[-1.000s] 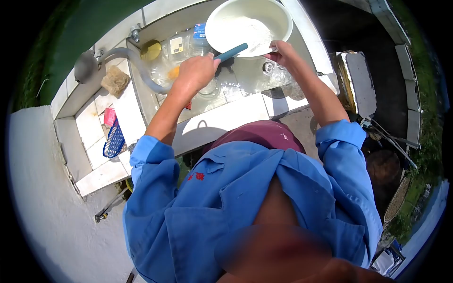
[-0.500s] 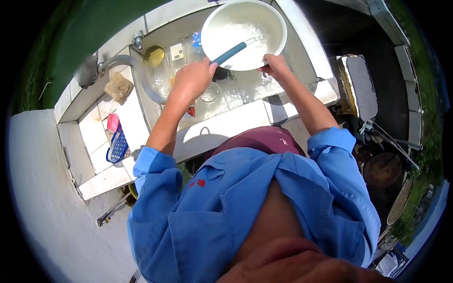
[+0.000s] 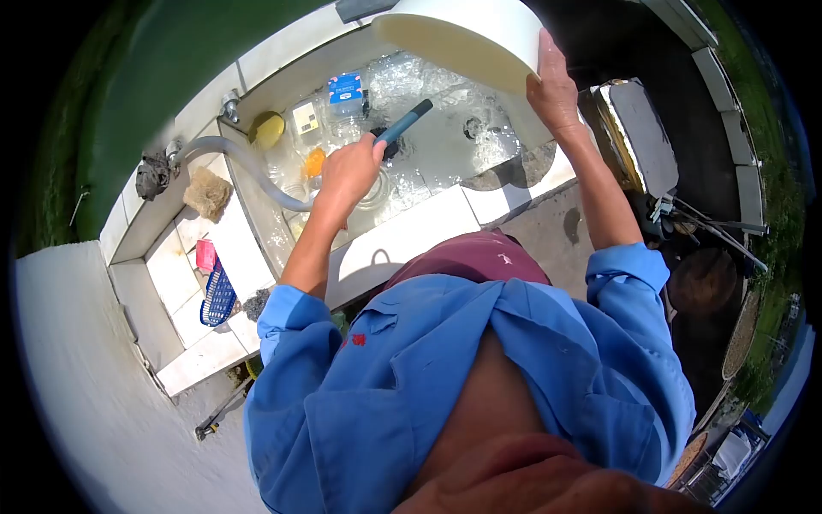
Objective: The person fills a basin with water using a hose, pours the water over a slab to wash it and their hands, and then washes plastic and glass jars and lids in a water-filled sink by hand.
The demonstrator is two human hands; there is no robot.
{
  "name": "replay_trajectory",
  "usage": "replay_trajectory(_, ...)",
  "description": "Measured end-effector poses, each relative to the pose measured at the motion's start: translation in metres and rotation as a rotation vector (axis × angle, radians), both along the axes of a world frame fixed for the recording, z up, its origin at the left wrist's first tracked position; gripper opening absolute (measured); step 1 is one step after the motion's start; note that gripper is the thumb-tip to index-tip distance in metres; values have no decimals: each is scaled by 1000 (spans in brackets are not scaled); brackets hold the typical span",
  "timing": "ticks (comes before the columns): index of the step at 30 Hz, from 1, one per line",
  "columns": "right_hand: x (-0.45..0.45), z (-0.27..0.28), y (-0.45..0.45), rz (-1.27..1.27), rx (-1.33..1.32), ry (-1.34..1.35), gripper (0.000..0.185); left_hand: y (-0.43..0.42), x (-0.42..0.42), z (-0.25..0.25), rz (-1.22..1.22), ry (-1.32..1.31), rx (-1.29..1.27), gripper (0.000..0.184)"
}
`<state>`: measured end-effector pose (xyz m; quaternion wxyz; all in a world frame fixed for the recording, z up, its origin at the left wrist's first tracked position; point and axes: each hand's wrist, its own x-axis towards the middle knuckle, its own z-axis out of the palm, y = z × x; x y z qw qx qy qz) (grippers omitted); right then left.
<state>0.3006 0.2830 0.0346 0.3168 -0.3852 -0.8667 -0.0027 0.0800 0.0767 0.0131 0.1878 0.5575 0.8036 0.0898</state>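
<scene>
I've got L hand [image 3: 347,176] closed in a fist round the teal handle [image 3: 407,122], free end poking up past the thumb side, angled up & R over the water [image 3: 437,163]; lower end hidden by the hand, so can't tell what's on it. R hand [image 3: 556,90] is clamped on the edge of the white basin [image 3: 497,19], fingers on the wall at its R side. Hands well apart. Basin's tilted, not level, up at top of view above the far R part of the tiled sink [image 3: 411,230], partly cut off by frame; can't tell from here if it touches the sink. Water's rippled & bright below it. Orange item [image 3: 314,162] just L of L hand, can't ID. In sink, L of the handle: clear container w/ blue label [image 3: 345,88], another w/ white label [image 3: 306,117], round yellow item [image 3: 267,128] near the L wall. Gray hose [image 3: 248,167] curves from the tap side over the sink edge, its lower end near L forearm. On the tiled ledge to L: tan sponge [image 3: 208,193], pink item [image 3: 205,254] just beside blue basket [image 3: 218,295], tipped over.
</scene>
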Motion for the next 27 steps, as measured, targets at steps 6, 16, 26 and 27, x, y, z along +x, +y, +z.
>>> replay_trajectory(6, 16, -24, 0, -187, -649, 446, 49, 22, 0, 15, -31, -6, 66, 30)
replay_trajectory(16, 45, -54, -17, -283, -1387, 1023, 39, 96, -24, 36, -171, 69, 29, 32)
replay_trajectory(26, 41, -62, -3, -254, -1491, 1234, 40, 106, -31, 22, -238, -26, 29, 34)
replay_trajectory(27, 42, -63, 1, -265, -1500, 1219, 40, 107, -31, 23, -244, -22, 28, 34)
